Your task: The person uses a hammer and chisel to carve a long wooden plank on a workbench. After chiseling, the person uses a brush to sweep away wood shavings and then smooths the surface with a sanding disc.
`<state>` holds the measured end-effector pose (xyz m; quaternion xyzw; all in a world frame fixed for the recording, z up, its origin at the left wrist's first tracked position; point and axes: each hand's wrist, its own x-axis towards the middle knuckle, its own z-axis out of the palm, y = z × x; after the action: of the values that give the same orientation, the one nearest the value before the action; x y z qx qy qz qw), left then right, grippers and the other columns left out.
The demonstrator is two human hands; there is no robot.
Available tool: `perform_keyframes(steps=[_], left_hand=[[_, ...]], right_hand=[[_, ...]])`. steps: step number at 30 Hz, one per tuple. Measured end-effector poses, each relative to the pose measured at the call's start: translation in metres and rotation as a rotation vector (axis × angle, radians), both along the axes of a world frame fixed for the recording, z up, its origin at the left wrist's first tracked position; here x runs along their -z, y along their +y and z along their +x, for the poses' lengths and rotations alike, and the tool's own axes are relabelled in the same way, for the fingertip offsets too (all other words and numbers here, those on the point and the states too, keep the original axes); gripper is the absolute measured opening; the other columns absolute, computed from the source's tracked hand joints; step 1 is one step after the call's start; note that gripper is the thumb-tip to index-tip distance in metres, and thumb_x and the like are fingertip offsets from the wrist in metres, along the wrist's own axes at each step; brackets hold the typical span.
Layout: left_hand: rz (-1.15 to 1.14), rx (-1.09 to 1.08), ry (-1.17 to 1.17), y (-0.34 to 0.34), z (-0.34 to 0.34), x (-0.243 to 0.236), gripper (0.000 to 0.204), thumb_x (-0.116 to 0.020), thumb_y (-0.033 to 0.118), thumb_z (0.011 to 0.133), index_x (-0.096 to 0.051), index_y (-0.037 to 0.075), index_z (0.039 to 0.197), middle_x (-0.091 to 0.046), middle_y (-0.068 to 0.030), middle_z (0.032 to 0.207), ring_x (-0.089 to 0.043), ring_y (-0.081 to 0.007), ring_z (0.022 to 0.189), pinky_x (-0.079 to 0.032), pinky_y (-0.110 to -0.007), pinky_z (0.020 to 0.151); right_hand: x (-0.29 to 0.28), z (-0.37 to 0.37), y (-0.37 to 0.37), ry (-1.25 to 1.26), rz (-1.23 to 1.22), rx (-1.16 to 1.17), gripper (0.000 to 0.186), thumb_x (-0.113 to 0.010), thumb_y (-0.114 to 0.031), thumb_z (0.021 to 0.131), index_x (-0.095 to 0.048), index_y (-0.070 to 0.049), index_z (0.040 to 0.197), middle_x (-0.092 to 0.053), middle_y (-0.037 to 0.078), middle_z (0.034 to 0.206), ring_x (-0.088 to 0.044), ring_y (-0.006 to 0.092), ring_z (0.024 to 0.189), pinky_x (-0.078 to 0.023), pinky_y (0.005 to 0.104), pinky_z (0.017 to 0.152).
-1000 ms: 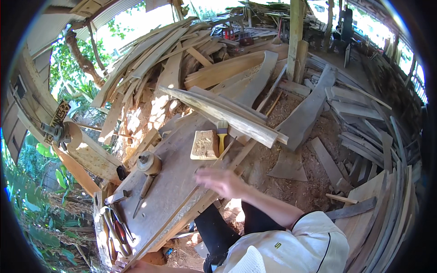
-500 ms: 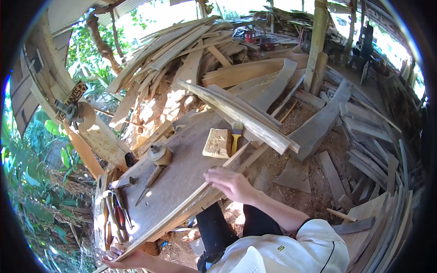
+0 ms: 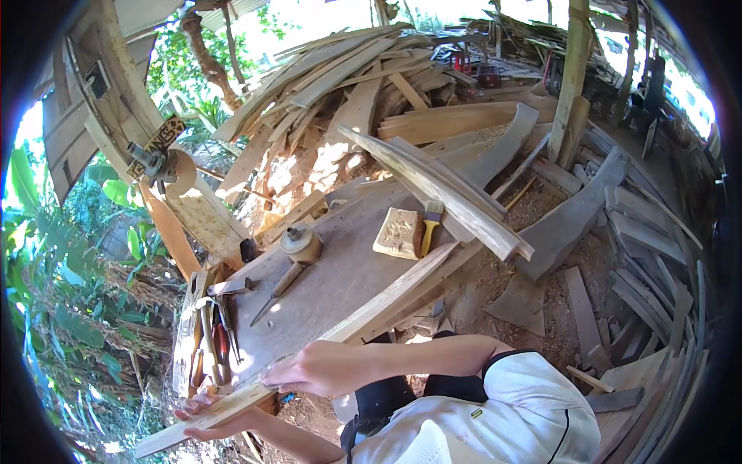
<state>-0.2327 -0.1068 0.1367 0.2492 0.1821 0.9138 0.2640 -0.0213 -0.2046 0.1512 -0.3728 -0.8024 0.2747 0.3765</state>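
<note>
A long, pale wooden strip (image 3: 379, 305) runs diagonally along the front edge of the workbench (image 3: 340, 255), its near left end jutting past the bench. Close to that end, my left hand (image 3: 220, 421) is closed round the strip, fingertips showing at its far side. My right hand (image 3: 321, 367) reaches across to the left and grips the strip a little farther up, its fingertips partly hidden. Beyond my left hand, hand tools with wooden and red handles (image 3: 222, 344) sit in a rack at the bench's left end.
On the bench lie a pointed tool with a wooden handle (image 3: 287, 280), a rounded container with a metal top (image 3: 301, 243), a wooden block (image 3: 399, 233) and a yellow-handled brush (image 3: 430, 224). Stacked boards (image 3: 444, 189) cross its far end. A post with a clamp-like fitting (image 3: 158, 164) rises at left.
My right hand has slid down the strip to the left, toward my left hand. The strip's near end now shows farther past the bench, and the view has shifted.
</note>
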Motion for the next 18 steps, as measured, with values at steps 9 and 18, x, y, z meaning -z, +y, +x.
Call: perform_keyframes(steps=[9,18], left_hand=[[0.230,0.189,-0.022,0.012,-0.036,0.037,0.061,-0.052,0.046,0.094,-0.045,-0.005,0.126,-0.042,-0.0073,0.086,-0.047,-0.0180,0.071,-0.039,-0.032,0.061],[0.411,0.331,0.007,0.021,-0.056,0.044,0.063,-0.056,0.044,0.088,-0.045,-0.007,0.122,-0.043,-0.0136,0.095,-0.047,-0.0227,0.081,-0.041,-0.035,0.071]], right_hand=[[0.051,0.139,-0.067,-0.359,-0.052,0.675,0.026,-0.055,-0.021,0.098,-0.067,-0.007,0.117,-0.070,0.012,0.118,-0.070,0.0306,0.097,-0.057,0.0403,0.082],[0.053,0.044,-0.044,-0.194,0.183,0.430,0.042,-0.063,-0.018,0.093,-0.059,-0.001,0.132,-0.059,0.014,0.139,-0.055,0.0291,0.131,-0.045,0.0379,0.111]])
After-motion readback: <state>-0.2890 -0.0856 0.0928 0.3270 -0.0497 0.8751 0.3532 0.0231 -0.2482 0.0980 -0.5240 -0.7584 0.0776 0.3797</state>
